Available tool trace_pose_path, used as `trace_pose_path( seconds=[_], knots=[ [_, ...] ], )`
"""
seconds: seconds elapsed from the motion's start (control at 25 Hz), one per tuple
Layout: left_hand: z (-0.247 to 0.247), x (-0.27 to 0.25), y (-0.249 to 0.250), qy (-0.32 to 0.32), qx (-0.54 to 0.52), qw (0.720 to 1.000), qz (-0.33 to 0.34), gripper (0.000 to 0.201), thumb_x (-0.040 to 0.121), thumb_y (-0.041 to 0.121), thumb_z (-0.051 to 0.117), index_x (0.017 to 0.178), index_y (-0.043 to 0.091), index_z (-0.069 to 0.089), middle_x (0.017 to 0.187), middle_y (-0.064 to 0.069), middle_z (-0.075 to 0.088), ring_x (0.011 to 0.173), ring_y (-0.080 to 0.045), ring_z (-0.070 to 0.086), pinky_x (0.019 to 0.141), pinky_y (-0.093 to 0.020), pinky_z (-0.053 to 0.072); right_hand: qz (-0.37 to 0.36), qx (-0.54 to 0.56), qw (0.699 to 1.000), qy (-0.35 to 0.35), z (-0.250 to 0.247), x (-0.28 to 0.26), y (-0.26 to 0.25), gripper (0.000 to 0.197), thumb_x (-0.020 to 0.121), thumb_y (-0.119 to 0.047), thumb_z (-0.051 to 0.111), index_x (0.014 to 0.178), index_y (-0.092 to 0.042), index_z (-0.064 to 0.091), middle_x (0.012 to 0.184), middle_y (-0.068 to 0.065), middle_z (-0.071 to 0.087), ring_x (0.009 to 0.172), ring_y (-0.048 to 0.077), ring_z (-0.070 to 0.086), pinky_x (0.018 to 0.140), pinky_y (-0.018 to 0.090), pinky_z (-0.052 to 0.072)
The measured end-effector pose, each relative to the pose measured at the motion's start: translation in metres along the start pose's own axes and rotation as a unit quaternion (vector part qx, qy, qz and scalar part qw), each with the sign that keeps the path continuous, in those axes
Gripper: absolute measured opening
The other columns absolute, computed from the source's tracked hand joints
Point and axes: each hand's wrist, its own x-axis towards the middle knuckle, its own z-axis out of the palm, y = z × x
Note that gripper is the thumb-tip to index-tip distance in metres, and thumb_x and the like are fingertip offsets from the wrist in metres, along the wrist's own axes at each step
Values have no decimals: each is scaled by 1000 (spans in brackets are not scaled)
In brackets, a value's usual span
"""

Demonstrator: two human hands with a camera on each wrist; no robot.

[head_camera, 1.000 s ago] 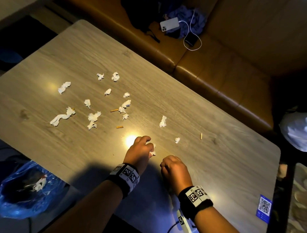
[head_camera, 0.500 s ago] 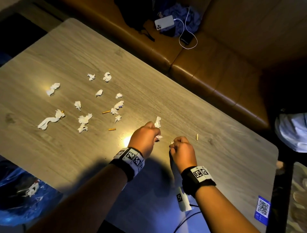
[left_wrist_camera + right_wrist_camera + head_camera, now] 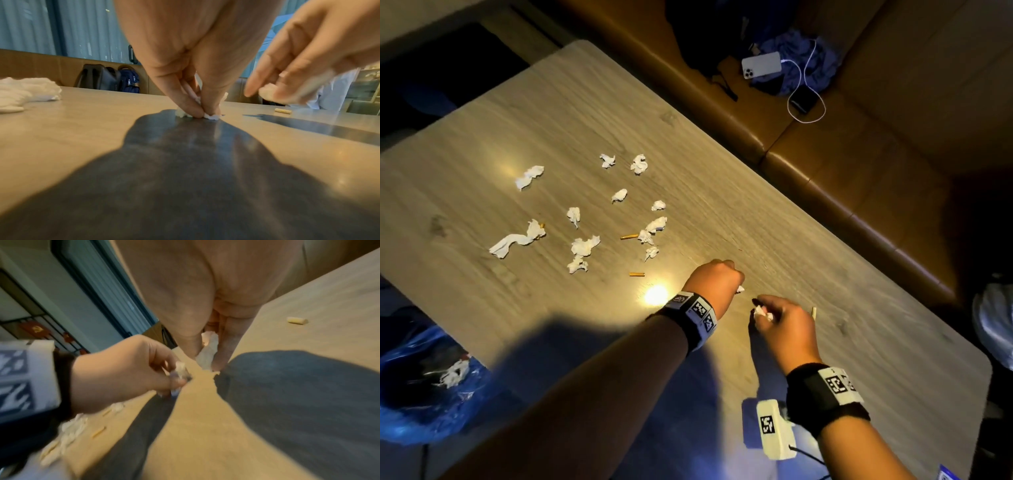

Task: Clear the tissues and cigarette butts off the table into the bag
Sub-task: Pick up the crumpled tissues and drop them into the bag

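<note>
Several crumpled white tissues (image 3: 585, 246) and orange cigarette butts (image 3: 637, 274) lie scattered on the left half of the wooden table (image 3: 722, 171). My left hand (image 3: 736, 281) is a fist at the table's middle, its fingertips pinching a tissue wad (image 3: 209, 116) against the tabletop. Just right of it, my right hand (image 3: 760, 308) pinches a small tissue (image 3: 762, 312) between thumb and fingers (image 3: 224, 344). A pale butt (image 3: 814, 312) lies on the table right behind the right hand. The blue bag (image 3: 431, 394) sits below the table's near left edge, with tissue in it.
A brown sofa (image 3: 825, 171) runs along the table's far side, with a phone (image 3: 762, 65), a cable and blue cloth on it. A white bundle (image 3: 996, 318) sits off the table's right end. A QR sticker (image 3: 948, 474) is at the near right corner.
The loose tissue that lay ahead of the left hand is gone from the table and the left fist now covers that spot. The right hand has closed on the small tissue scrap.
</note>
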Motion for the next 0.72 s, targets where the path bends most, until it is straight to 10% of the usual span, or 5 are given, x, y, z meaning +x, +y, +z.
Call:
trace_pose_path(
  seconds=[0.16, 0.4, 0.52, 0.72],
  knots=[
    [14, -45, -19, -1, -82, 996, -20, 19, 93, 21, 56, 100, 10, 70, 101, -13, 63, 95, -32, 61, 79, -39, 50, -33, 5, 999, -24, -12, 40, -54, 40, 86, -12, 70, 124, -27, 66, 113, 0, 72, 101, 17, 66, 95, 35, 52],
    [-3, -162, -113, 209, -228, 934, -181, 6, 83, 21, 70, 78, 24, 70, 74, 10, 66, 68, -4, 59, 66, -18, 48, -175, -99, 971, -131, 43, 87, -154, 58, 87, -5, 62, 140, -26, 52, 98, 0, 64, 87, 19, 60, 79, 26, 42],
    [-28, -170, -169, 289, -182, 916, -209, 19, 73, 12, 80, 90, 17, 72, 74, 5, 70, 66, -10, 62, 65, -17, 47, -200, -139, 959, -145, 79, 104, -176, 40, 87, -4, 56, 122, -20, 65, 103, 6, 71, 93, 27, 66, 80, 30, 50],
    [-29, -137, -208, 223, -163, 931, -237, 40, 65, 11, 83, 102, 17, 70, 78, -6, 69, 72, -27, 64, 67, -32, 51, -143, -127, 975, -109, 98, 100, -157, 20, 84, -4, 63, 92, -16, 76, 97, 6, 75, 89, 26, 69, 81, 33, 55]
  ],
)
